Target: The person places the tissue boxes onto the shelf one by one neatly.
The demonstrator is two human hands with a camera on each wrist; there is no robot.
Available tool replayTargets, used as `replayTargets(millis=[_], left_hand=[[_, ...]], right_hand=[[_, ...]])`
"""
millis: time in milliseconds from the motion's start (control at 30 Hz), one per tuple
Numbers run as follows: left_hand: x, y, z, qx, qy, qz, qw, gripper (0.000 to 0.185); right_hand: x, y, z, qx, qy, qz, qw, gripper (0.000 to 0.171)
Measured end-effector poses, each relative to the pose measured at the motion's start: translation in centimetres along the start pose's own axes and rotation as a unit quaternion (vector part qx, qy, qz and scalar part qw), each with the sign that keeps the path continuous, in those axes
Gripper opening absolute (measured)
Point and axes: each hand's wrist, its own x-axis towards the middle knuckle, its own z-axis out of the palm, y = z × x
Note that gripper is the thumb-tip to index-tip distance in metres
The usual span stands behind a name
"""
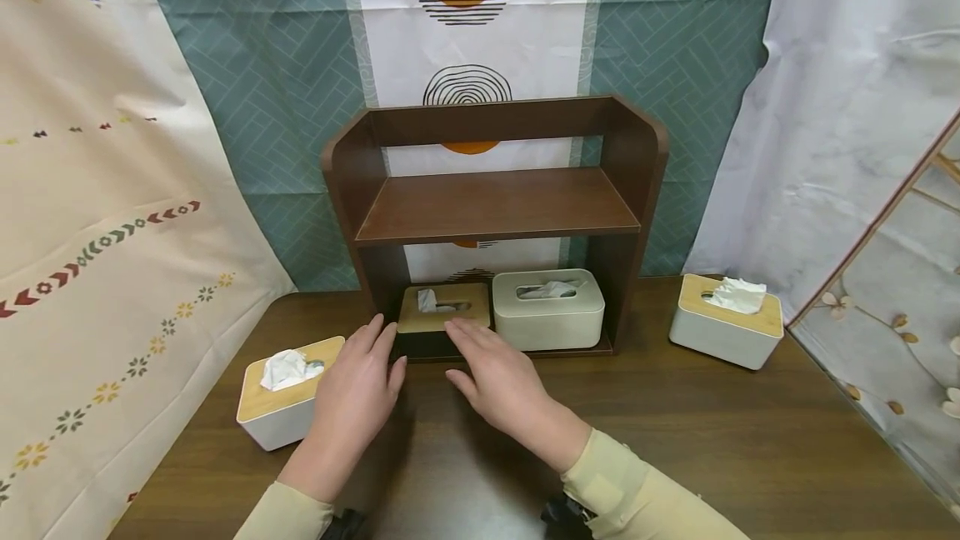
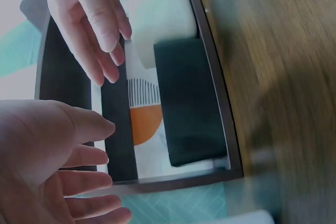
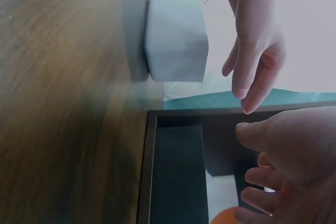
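Observation:
A dark green tissue box (image 1: 429, 346) with a wooden lid stands on the left of the lower shelf, a tissue poking from its slot. My left hand (image 1: 356, 382) hovers before its left front corner, fingers extended and holding nothing. Level with the box's right side is my right hand (image 1: 501, 375), also free of any object, its fingers straight. Both palms face inward with a gap between them. In the left wrist view, the dark green box (image 2: 191, 103) sits apart from the fingers. Beside it on the shelf is a pale cream tissue box (image 1: 549, 325).
The brown two-tier shelf (image 1: 495, 202) stands at the table's back. A white tissue box with wooden lid (image 1: 276, 425) rests near my left forearm, and a similar white box (image 1: 712, 337) is at the far right. Patterned cloths (image 1: 270, 107) hang around the wooden table (image 1: 675, 432).

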Motion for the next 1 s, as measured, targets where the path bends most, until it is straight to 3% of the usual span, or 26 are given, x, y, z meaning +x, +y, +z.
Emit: replayTargets(millis=[333,767,1000], left_hand=[[-1.3,-2.4,-1.9,0.03,0.036,0.017,0.9988,0.053],[-3.8,-6.0,-2.7,0.022,0.1,0.036,0.9941,0.054],[-4.7,-7.8,-3.2,0.018,0.107,0.023,0.9939,0.057]], right_hand=[[1.0,-2.1,0.5,-0.006,-0.024,-0.02,1.0,0.064],[1.7,-4.6,2.6,0.015,-0.032,-0.055,0.998,0.063],[2.4,-5.6,3.6,-0.006,-0.042,-0.065,0.997,0.056]])
